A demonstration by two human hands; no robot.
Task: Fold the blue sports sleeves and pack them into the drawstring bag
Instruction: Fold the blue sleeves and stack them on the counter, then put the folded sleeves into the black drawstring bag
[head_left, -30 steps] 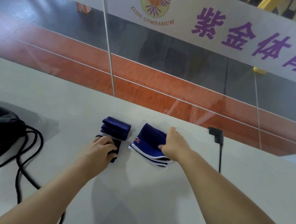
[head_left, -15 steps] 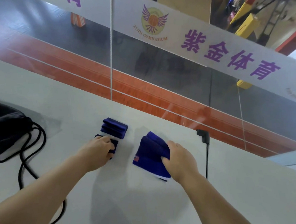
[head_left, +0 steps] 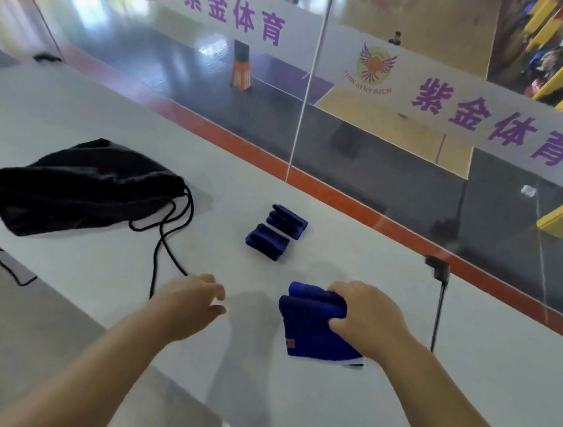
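Observation:
A folded blue sleeve (head_left: 310,326) with a white edge and a small red tag lies near the table's front, and my right hand (head_left: 369,320) grips its far end. Farther back, two small folded dark blue sleeves rest side by side: the nearer folded sleeve (head_left: 265,241) and the farther folded sleeve (head_left: 287,221). My left hand (head_left: 192,303) hovers empty with fingers apart, left of the held sleeve. The black drawstring bag (head_left: 80,185) lies flat at the left, its black cords (head_left: 163,246) trailing toward my left hand.
The white table (head_left: 289,403) ends at a glass wall (head_left: 348,144) just behind the sleeves. A black cable (head_left: 438,297) with a plug runs down the table to the right of my right hand. The table's left front edge drops to a grey floor.
My left hand has come off the small folded sleeve and pulled back toward me. My right hand has drawn the larger sleeve nearer. The view has swung, showing the whole bag.

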